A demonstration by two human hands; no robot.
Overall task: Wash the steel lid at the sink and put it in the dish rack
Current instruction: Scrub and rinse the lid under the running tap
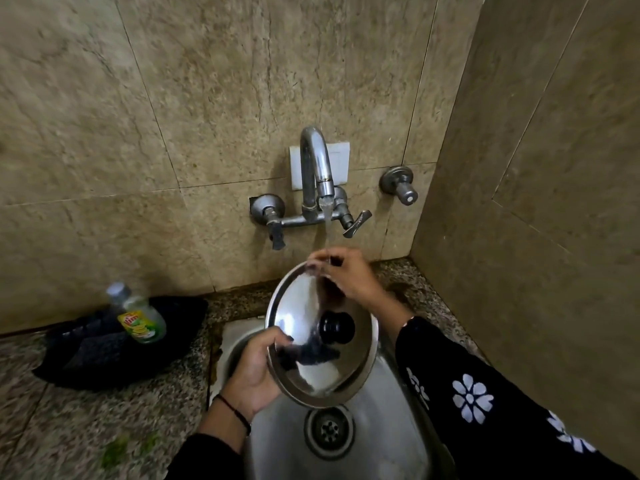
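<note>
Over sink (381, 427): both hands grip steel lid (311, 341) under running tap (317, 168).

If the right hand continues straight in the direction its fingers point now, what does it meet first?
The right hand points left across the steel lid's upper rim, so probably the water stream, already at its fingers; depth is unclear.

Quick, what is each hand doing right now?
Left hand: closed on the rim of the steel lid.
Right hand: on the lid's top edge under the running water; grip unclear.

right hand (346, 275) fingertips blurred, sink (381, 445) cut off below
</note>
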